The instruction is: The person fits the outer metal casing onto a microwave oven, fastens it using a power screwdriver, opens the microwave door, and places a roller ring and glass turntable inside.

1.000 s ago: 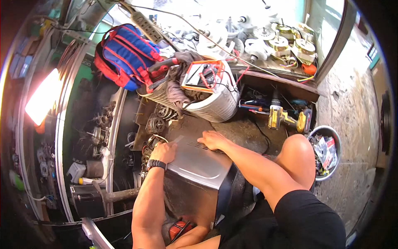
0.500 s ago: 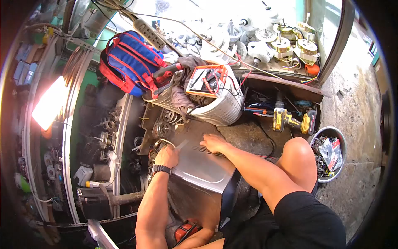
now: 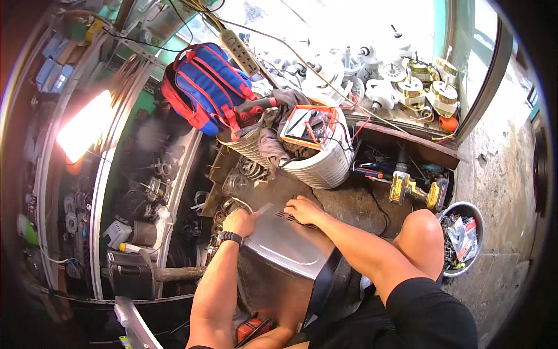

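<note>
Sheet-metal appliance casing (image 3: 286, 251) near the right knee (image 3: 421, 234), left hand (image 3: 239, 223) at its left edge, right hand (image 3: 301, 210) by vent slots (image 3: 285, 216); cannot tell whether grasping. Merely a shifted viewpoint since earlier, leaving handling unchanged.

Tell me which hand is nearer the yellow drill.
Right: the right hand is left of the drill; the left hand is farther left, at the edge of the metal casing.

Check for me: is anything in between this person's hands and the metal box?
Nothing visible blocks the right hand, which rests on the metal box by its vent slots. The left hand is at the box's left edge; a flat strip shows beside it, but whether that lies between them I can't tell.
</note>
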A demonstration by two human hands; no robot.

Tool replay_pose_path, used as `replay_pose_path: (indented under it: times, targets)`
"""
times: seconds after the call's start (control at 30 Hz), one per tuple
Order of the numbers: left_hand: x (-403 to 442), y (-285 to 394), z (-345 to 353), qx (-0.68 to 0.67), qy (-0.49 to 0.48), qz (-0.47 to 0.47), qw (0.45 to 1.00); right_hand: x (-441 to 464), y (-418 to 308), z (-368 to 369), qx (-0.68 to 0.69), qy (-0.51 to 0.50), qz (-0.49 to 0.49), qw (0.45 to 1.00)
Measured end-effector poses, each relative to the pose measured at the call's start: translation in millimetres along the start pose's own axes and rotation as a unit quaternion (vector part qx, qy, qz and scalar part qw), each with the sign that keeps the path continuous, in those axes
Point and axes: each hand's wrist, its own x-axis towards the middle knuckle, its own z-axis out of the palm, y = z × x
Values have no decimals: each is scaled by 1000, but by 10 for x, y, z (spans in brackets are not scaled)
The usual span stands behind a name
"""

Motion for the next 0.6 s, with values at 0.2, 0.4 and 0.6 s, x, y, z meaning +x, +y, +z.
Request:
replay_pose_path:
  times: [0.2, 0.4, 0.6]
  targets:
    - [-31, -15, 3, -85, 19, 50, 995, -694, 424, -321, -12, -72, 111, 991]
    - [-44, -87, -77, -48, -56, 101, 992, -1106, -71, -489, -79, -35, 151, 985]
    - [-70, -127, -92, -68, -92, 87, 990, -1182, -200, -512, -138, -1, 164, 977]
